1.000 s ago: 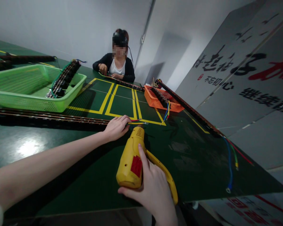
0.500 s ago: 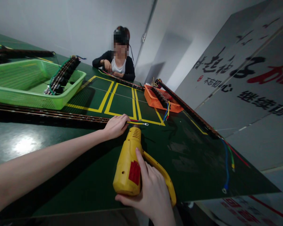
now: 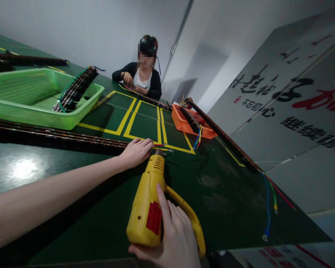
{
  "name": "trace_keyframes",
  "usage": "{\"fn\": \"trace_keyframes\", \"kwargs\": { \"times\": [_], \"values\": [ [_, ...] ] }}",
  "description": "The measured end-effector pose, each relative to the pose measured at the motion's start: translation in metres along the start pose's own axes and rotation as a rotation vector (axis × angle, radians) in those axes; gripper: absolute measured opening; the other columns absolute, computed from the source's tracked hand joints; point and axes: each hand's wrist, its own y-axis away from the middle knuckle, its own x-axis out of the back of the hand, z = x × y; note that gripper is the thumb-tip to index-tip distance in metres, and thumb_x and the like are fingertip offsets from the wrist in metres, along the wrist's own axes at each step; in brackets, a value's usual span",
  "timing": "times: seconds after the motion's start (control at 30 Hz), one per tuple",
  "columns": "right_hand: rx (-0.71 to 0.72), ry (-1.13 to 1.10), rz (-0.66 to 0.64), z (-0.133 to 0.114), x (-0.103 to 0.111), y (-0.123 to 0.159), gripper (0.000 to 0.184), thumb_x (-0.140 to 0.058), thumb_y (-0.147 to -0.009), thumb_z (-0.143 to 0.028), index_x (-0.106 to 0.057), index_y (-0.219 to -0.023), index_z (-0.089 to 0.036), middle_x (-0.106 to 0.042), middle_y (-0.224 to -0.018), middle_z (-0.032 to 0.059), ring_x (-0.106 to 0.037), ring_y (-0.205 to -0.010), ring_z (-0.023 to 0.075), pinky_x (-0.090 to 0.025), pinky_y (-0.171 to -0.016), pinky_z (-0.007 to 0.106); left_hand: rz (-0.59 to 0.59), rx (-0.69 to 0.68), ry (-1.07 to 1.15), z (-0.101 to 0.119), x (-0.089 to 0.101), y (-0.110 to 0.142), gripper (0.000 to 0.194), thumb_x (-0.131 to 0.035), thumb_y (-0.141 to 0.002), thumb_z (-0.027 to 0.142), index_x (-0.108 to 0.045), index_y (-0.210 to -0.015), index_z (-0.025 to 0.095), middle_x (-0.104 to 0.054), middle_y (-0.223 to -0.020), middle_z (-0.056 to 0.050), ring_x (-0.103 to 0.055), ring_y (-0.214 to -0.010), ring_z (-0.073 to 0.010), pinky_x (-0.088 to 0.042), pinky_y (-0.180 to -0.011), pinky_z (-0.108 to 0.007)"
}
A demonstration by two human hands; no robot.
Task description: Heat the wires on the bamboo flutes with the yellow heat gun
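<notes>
Remotely, I see a wide green surface [image 3: 234,212] and, at left, a light-green basket [image 3: 44,118]. Before it lies a long dark bundle [image 3: 58,136]. At centre is a yellow heat gun [image 3: 141,203], gripped in my right hand [image 3: 177,234]. My left hand [image 3: 136,152] is closed around the bundle's end; a red wire [image 3: 160,144] and yellow wire [image 3: 166,150] extend past it, near the gun's nozzle [image 3: 159,152].

Left arm [image 3: 58,191] outstretched, left hand [image 3: 136,152] curled, right hand [image 3: 174,234] clasped, index finger [image 3: 163,203] extended
</notes>
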Motion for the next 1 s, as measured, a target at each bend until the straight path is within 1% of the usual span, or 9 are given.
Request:
{"fn": "trace_keyframes", "kwargs": {
  "times": [0.17,0.27,0.4,0.53,0.63,0.73,0.83,0.93,1.0],
  "values": [
    [0.002,0.025,0.048,-0.009,-0.005,-0.005,0.130,-0.065,-0.050,-0.080,-0.007,-0.148,-0.017,-0.065,-0.099,0.0099,-0.064,-0.084,0.0289,-0.053,-0.075,0.040,-0.009,-0.035,0.000,-0.002,0.001,-0.001,0.024,-0.038,-0.092,0.022,-0.051,-0.111,0.017,-0.059,-0.115,-0.009,-0.057,-0.107,-0.0216,-0.036,-0.096,-0.039],
    [0.015,0.035,0.072,-0.009,-0.006,-0.005,0.127,-0.059,-0.053,-0.084,-0.009,-0.148,-0.016,-0.065,-0.096,0.0102,-0.064,-0.083,0.0288,-0.053,-0.074,0.040,-0.014,-0.049,0.016,-0.005,0.002,-0.002,0.024,-0.039,-0.091,0.023,-0.052,-0.111,0.017,-0.060,-0.114,-0.009,-0.057,-0.107,-0.0214,-0.037,-0.097,-0.039],
    [0.028,0.001,0.045,-0.002,-0.003,-0.004,0.122,-0.054,-0.057,-0.086,-0.011,-0.148,-0.018,-0.065,-0.098,0.0097,-0.064,-0.086,0.0287,-0.052,-0.076,0.041,-0.049,-0.037,0.021,-0.007,0.004,-0.003,0.028,-0.039,-0.092,0.031,-0.051,-0.114,0.017,-0.059,-0.117,-0.008,-0.060,-0.101,-0.0211,-0.046,-0.087,-0.034],
    [-0.013,-0.050,-0.044,0.008,0.002,-0.004,0.124,-0.060,-0.053,-0.083,-0.015,-0.148,-0.018,-0.064,-0.100,0.0098,-0.063,-0.089,0.0290,-0.052,-0.079,0.042,-0.070,-0.009,0.009,-0.007,0.003,-0.002,0.029,-0.041,-0.091,0.030,-0.048,-0.117,0.019,-0.056,-0.122,-0.008,-0.062,-0.101,-0.0207,-0.051,-0.079,-0.030],
    [-0.053,-0.068,-0.076,0.014,0.003,-0.002,0.126,-0.067,-0.051,-0.078,-0.012,-0.148,-0.020,-0.062,-0.107,0.0097,-0.061,-0.095,0.0299,-0.050,-0.083,0.042,-0.057,-0.008,0.041,-0.007,0.002,-0.002,0.030,-0.040,-0.090,0.027,-0.048,-0.118,0.019,-0.054,-0.126,-0.008,-0.062,-0.102,-0.0197,-0.052,-0.076,-0.029],
    [-0.072,-0.059,-0.036,0.022,0.000,0.003,0.127,-0.067,-0.051,-0.078,-0.009,-0.149,-0.022,-0.061,-0.111,0.0095,-0.060,-0.097,0.0308,-0.049,-0.085,0.044,-0.043,-0.021,0.065,-0.008,0.001,-0.001,0.030,-0.040,-0.090,0.026,-0.049,-0.117,0.018,-0.053,-0.126,-0.008,-0.061,-0.103,-0.0194,-0.053,-0.079,-0.030],
    [-0.079,-0.035,0.003,0.029,-0.002,0.006,0.122,-0.062,-0.056,-0.081,-0.009,-0.149,-0.022,-0.061,-0.110,0.0102,-0.060,-0.095,0.0306,-0.049,-0.082,0.044,-0.033,-0.020,0.097,-0.009,0.001,-0.001,0.030,-0.039,-0.090,0.027,-0.049,-0.117,0.018,-0.054,-0.125,-0.009,-0.061,-0.103,-0.0198,-0.053,-0.080,-0.031],
    [-0.084,0.002,0.028,0.032,-0.003,0.007,0.120,-0.061,-0.057,-0.080,-0.011,-0.148,-0.019,-0.061,-0.110,0.0119,-0.060,-0.093,0.0305,-0.049,-0.080,0.043,-0.017,0.052,0.144,-0.011,0.002,-0.001,0.033,-0.044,-0.089,0.031,-0.045,-0.119,0.018,-0.058,-0.120,-0.009,-0.063,-0.097,-0.0204,-0.053,-0.074,-0.030],
    [-0.086,0.014,0.037,0.032,-0.003,0.006,0.120,-0.062,-0.057,-0.079,-0.012,-0.148,-0.019,-0.060,-0.111,0.0122,-0.060,-0.093,0.0304,-0.049,-0.081,0.043,-0.017,0.092,0.132,-0.010,0.004,-0.001,0.032,-0.046,-0.087,0.033,-0.044,-0.116,0.019,-0.061,-0.115,-0.007,-0.065,-0.091,-0.0210,-0.052,-0.068,-0.029]
  ]
}}
